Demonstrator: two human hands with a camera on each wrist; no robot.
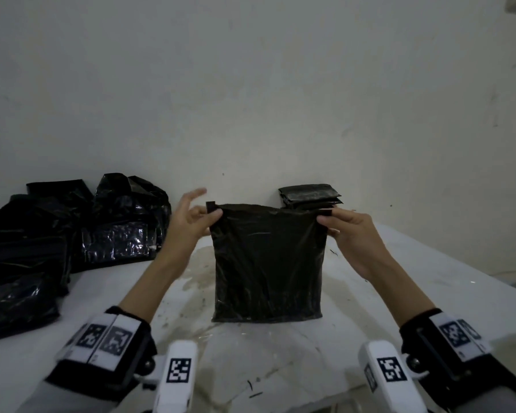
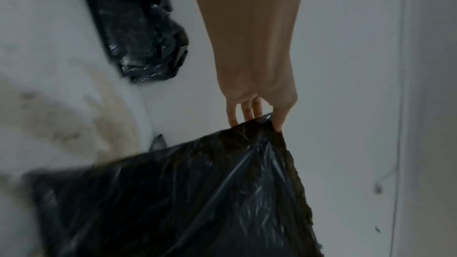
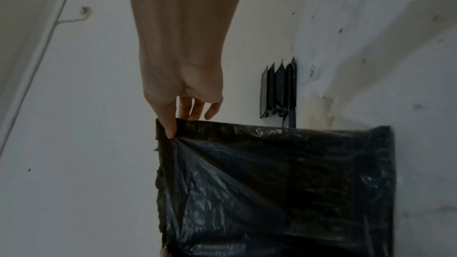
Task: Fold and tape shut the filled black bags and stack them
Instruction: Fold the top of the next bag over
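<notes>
A filled black bag (image 1: 268, 263) stands upright on the white table (image 1: 414, 293), held by its two top corners. My left hand (image 1: 212, 214) pinches the top left corner between thumb and fingers, with the forefinger lifted free. My right hand (image 1: 325, 220) pinches the top right corner. The left wrist view shows the left hand (image 2: 269, 122) gripping the bag (image 2: 197, 202) at its corner. In the right wrist view the right hand (image 3: 178, 122) pinches the bag (image 3: 284, 183) by its folded top edge. A stack of folded black bags (image 1: 310, 195) (image 3: 279, 89) lies behind, against the wall.
A heap of loose, shiny black bags (image 1: 57, 239) (image 2: 138, 32) covers the left part of the table up to the wall. The table top is stained around the held bag. The table's right edge runs diagonally at the far right.
</notes>
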